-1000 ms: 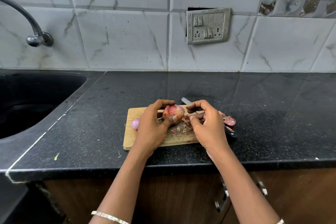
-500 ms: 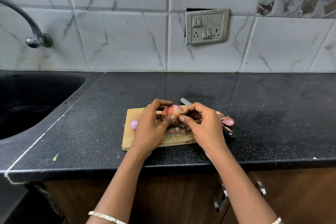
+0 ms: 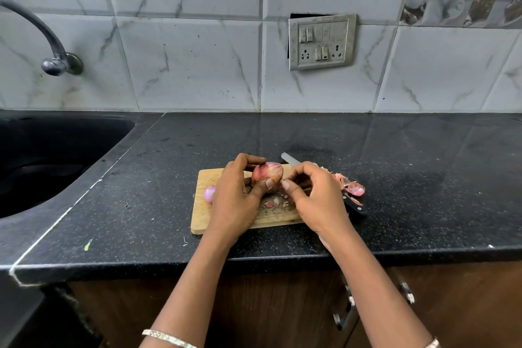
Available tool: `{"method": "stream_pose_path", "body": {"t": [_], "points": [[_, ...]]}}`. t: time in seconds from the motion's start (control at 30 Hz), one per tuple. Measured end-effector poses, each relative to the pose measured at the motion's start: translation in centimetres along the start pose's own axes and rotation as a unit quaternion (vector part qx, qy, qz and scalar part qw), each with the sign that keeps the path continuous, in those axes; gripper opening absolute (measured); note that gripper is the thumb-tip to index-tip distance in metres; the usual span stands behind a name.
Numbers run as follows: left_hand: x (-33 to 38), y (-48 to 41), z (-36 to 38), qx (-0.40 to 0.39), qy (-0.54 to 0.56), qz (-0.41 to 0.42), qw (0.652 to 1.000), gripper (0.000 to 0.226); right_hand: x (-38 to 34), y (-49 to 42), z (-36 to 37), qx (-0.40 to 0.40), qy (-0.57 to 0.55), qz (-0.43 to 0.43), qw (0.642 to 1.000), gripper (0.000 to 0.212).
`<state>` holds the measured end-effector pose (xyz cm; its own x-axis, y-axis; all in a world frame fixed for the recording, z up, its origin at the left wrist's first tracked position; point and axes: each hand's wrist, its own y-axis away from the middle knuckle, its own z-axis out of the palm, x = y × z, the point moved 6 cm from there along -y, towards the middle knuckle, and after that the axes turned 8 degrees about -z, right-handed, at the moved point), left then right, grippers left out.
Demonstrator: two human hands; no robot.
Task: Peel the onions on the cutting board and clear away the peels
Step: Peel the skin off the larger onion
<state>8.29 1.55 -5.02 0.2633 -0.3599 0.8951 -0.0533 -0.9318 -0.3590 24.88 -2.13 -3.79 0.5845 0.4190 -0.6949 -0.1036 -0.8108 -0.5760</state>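
The left hand (image 3: 234, 200) grips a red onion (image 3: 268, 174), thumb and fingers curled round it, over the wooden cutting board (image 3: 203, 220). The right hand (image 3: 319, 200), fingers curled, pinches the onion's right side. Just left of the left hand lies a small peeled onion (image 3: 209, 193). To the right of the right hand, a knife (image 3: 355, 206) and loose peels (image 3: 353, 187) rest on the dark surface (image 3: 409, 167).

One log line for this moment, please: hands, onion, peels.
phase: peeling | left hand: holds onion over cutting board | right hand: pinches onion skin | peels: right of board, by knife
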Motion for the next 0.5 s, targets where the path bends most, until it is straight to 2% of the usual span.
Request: {"method": "stream_pose_path", "body": {"t": [0.1,0.2,0.33,0.5], "points": [[0.07,-0.04,0.02,-0.002,0.013,-0.001,1.000,0.034,0.15,0.01,-0.28,0.019,-0.027,0.021,0.999,0.023],[0.11,0.01,0.09,-0.013,0.028,-0.005,1.000,0.035,-0.08,0.06,-0.19,0.023,-0.058,0.024,0.998,0.014],[0.25,0.17,0.23,-0.035,0.058,-0.014,0.998,0.038,-0.12,0.14,-0.39,0.032,-0.092,0.030,0.995,0.019],[0.06,0.17,0.15,-0.045,0.080,-0.019,0.996,0.044,-0.62,0.36,-0.74,0.038,-0.135,0.008,0.990,0.020]]}}
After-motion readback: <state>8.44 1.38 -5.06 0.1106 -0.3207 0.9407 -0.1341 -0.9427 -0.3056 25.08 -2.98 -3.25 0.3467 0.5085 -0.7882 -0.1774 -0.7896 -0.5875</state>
